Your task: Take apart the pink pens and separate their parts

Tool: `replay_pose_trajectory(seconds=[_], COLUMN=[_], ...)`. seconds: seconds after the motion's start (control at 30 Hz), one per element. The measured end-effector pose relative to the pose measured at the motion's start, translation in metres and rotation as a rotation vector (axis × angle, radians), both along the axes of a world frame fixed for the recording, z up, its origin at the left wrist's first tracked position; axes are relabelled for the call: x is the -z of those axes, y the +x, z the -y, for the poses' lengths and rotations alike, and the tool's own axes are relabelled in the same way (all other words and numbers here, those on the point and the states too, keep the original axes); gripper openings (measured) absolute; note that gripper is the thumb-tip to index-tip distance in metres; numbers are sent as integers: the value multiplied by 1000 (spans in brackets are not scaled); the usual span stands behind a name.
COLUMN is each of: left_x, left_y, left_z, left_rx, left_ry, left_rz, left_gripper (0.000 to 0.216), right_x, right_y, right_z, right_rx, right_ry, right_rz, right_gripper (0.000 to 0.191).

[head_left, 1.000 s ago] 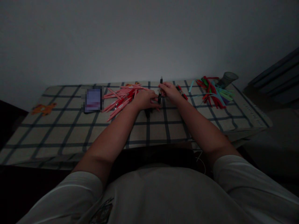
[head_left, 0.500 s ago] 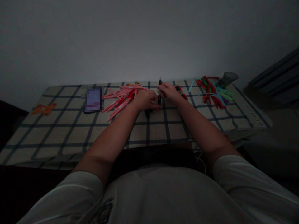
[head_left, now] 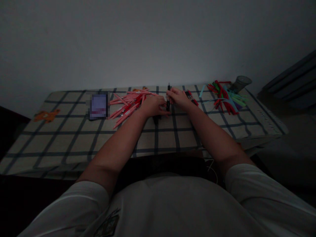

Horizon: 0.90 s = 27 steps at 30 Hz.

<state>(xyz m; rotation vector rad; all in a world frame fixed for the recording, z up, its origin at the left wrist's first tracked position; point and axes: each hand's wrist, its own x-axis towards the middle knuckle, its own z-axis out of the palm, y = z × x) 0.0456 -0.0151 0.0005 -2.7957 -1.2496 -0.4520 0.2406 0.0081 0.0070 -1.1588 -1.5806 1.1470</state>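
A pen [head_left: 168, 105] with black ends and a pale middle stands nearly upright between my hands, its tip pointing up. My right hand [head_left: 178, 97] is closed, pinching the pen's middle from the right. My left hand [head_left: 155, 104] curls in from the left, its fingertips at the pen's lower part. What lies inside the left palm is hidden. Under that hand shows a dark patch too dim to make out. A heap of pink and red pens [head_left: 128, 106] lies just left of my left hand. Several black and red pens [head_left: 191, 97] lie beyond my right wrist.
A checked cloth [head_left: 74, 131] covers the table. On the left are a tablet or phone [head_left: 98, 106] with a blurred screen and an orange cloth print [head_left: 46, 116]. To the right lie colourful strips [head_left: 227, 100] beside a dark clear cup [head_left: 240, 83]. A wall stands behind.
Both hands keep nearly the same place. The pen between them has shifted very slightly to the left and still points up.
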Motion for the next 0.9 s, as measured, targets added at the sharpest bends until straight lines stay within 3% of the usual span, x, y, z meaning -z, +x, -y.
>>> replay_pose_trajectory(seconds=[0.9], left_x=[-1], left_y=[0], left_z=[0], left_rx=[-33], left_ry=[4], left_rz=[-31], left_gripper=[38], right_x=[0], right_y=[-2], right_z=[0], right_rx=[18], right_ry=[-13], right_rz=[-6], right_gripper=[43])
